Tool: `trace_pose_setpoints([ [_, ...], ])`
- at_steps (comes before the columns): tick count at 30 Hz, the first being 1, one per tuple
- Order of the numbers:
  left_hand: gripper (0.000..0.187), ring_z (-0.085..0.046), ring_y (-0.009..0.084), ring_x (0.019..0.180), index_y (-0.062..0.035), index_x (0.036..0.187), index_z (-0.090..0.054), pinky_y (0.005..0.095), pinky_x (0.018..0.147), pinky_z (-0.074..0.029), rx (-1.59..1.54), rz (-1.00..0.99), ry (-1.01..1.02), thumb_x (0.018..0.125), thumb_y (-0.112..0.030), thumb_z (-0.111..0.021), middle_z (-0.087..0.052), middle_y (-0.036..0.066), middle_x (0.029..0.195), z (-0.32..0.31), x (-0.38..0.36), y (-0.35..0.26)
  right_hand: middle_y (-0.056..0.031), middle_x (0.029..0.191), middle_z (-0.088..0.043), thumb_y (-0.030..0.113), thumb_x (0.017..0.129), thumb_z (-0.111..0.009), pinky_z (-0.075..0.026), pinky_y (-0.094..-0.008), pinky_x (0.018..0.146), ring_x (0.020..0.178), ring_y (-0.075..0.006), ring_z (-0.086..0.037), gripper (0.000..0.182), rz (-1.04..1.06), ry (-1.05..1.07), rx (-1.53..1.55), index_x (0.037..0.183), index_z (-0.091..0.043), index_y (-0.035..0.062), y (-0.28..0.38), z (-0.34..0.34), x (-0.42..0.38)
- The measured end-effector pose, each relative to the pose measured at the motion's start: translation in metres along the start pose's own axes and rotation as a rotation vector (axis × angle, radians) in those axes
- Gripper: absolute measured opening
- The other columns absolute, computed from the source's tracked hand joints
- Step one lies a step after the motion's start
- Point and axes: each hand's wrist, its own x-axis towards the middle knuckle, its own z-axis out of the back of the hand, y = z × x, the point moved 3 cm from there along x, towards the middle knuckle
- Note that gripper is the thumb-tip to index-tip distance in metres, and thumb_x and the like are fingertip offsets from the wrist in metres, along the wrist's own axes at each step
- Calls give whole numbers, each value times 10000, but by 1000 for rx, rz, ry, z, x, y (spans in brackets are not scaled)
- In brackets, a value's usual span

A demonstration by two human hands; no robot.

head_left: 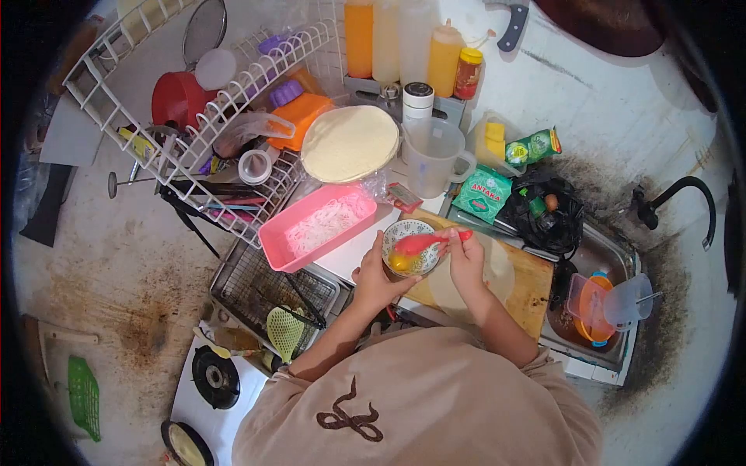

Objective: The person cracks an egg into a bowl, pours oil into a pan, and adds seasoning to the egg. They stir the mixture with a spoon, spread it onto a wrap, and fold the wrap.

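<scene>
My left hand [377,273] is wrapped round the side of a small patterned bowl [394,232], holding it in front of my chest. Yellow egg yolk [400,261] shows inside the bowl. In my right hand [465,264] is a red plastic spoon [416,243], its handle gripped between the fingers and its head down in the bowl. Beneath the hands lies a wooden cutting board [528,279] with a thin round pale sheet [497,268] on it, partly covered by my right arm.
A pink tub [272,247] with white shreds stands left of the bowl. Behind are a stack of round pale wrappers [350,144] and a clear measuring jug [429,167]. On the right is a sink [571,338] holding plastic containers; a stove [215,377] stands lower left.
</scene>
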Motion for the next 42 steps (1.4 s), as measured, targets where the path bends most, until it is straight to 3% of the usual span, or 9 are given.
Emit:
trace_pose_setpoints([
  [4, 1103, -482, 337, 1107, 37, 1380, -206, 482, 905, -357, -52, -35, -6, 561, -391, -807, -496, 224, 1167, -5, 1, 7, -63, 788, -643, 150, 948, -453, -460, -228, 558, 593, -83, -547, 217, 24, -43, -5, 890, -588, -9, 1, -1, -1],
  [7, 1069, -500, 318, 1136, 72, 1354, -242, 368, 967, -393, -6, -13, -8, 546, -292, -841, -490, 262, 1206, -2, 0, 2, -58, 770, -640, 137, 945, -454, -459, -230, 553, 588, -82, -548, 214, 24, -58, -25, 888, -592, -16, 3, -1, 0],
  [11, 1069, -505, 314, 1133, 79, 1354, -237, 363, 959, -399, -32, -10, 0, 547, -283, -838, -493, 259, 1204, -1, 0, 1, -61, 781, -644, 144, 945, -458, -463, -231, 559, 596, -83, -553, 216, -29, -88, 125, 890, -589, -20, 3, 0, -1],
  [20, 1067, -521, 303, 1118, 88, 1352, -232, 355, 947, -408, -37, -25, -10, 548, -273, -835, -514, 252, 1186, -3, 1, 3, -87, 799, -637, 160, 960, -427, -475, -229, 573, 609, -92, -550, 244, 49, -58, -97, 888, -572, -22, 4, -2, -5],
  [23, 1072, -519, 310, 1119, 87, 1352, -234, 361, 946, -409, -33, -22, -8, 545, -282, -836, -510, 254, 1189, -4, 1, 6, -76, 777, -629, 153, 961, -424, -469, -226, 570, 606, -89, -547, 246, 29, -97, 84, 895, -579, -27, 6, -1, -5],
  [26, 1075, -517, 319, 1118, 80, 1353, -238, 368, 947, -409, -16, -25, -7, 545, -301, -836, -507, 255, 1188, -4, 1, 5, -56, 768, -633, 166, 943, -472, -468, -229, 559, 605, -82, -544, 219, -14, -10, -110, 915, -588, -18, -3, 2, -4],
  [35, 1085, -494, 332, 1133, 34, 1373, -230, 404, 945, -396, -8, 4, -5, 549, -336, -832, -487, 257, 1207, -2, 0, 1, -38, 626, -595, 157, 927, -495, -453, -230, 509, 537, -83, -541, 222, 146, -221, -3, 828, -617, 0, 6, -2, -7],
  [38, 1096, -495, 340, 1112, 62, 1366, -218, 430, 929, -381, -56, -59, -32, 550, -350, -823, -494, 251, 1187, -8, 1, 10, -46, 624, -598, 158, 926, -494, -458, -243, 508, 531, -92, -545, 216, -51, -59, -50, 837, -618, 5, 4, -2, -5],
  [42, 1063, -508, 313, 1110, 88, 1354, -210, 372, 941, -404, -226, -104, -21, 568, -260, -835, -490, 251, 1192, -15, 3, 20, -95, 604, -595, 164, 906, -521, -465, -297, 521, 540, -145, -581, 205, 188, -156, -277, 830, -617, -1, -3, -3, -4],
])
